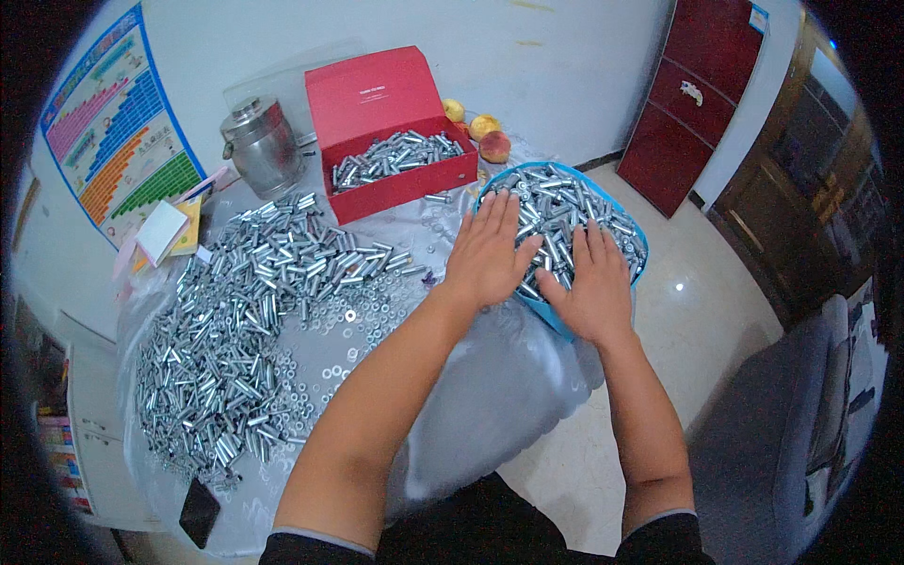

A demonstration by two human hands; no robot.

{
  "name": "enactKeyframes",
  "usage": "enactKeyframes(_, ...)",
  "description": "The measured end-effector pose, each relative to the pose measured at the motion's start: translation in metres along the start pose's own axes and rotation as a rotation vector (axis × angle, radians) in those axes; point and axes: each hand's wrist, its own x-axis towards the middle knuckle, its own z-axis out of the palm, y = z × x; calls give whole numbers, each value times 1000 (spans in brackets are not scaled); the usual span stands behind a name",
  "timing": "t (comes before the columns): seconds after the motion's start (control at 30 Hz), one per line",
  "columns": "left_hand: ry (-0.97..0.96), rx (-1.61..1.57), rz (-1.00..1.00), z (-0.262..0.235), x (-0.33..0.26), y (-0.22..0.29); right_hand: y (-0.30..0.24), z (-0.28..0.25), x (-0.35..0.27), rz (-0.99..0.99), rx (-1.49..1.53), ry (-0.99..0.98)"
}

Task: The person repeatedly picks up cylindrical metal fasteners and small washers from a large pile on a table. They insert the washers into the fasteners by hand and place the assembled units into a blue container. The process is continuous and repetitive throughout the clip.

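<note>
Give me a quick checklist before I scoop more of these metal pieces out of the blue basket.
1. Both hands free: ok. Left hand and right hand lie flat and open on the metal pieces, gripping nothing.
2. Blue basket supported: not ok. It overhangs the table's right edge above the floor.
3. Pieces left in basket: ok, it is heaped.
4. Room on the table nearby: ok, a bare patch of the cover shows near the left forearm.
5. Red box open: ok, lid up, partly filled.
6. Loose washers clear of the edge: cannot tell.
</note>
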Motion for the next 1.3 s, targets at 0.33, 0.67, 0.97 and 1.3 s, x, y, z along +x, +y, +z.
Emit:
enactKeyframes(0.33, 8, -152, -121, -53, -61, -30, -16, -8, -17, -81, 151, 162)
enactKeyframes(0.67, 149, -212, -728, -197, -232, -82, -134, 15, -39, -403, 482, 177)
enactKeyframes(0.97, 415, -60, -842, -229, -309, -105, -260, 56, -44, -662, 743, 31)
enactKeyframes(1.3, 58, 258, -419, -238, -324, -108, -321, 74, -72, -857, 878, -214)
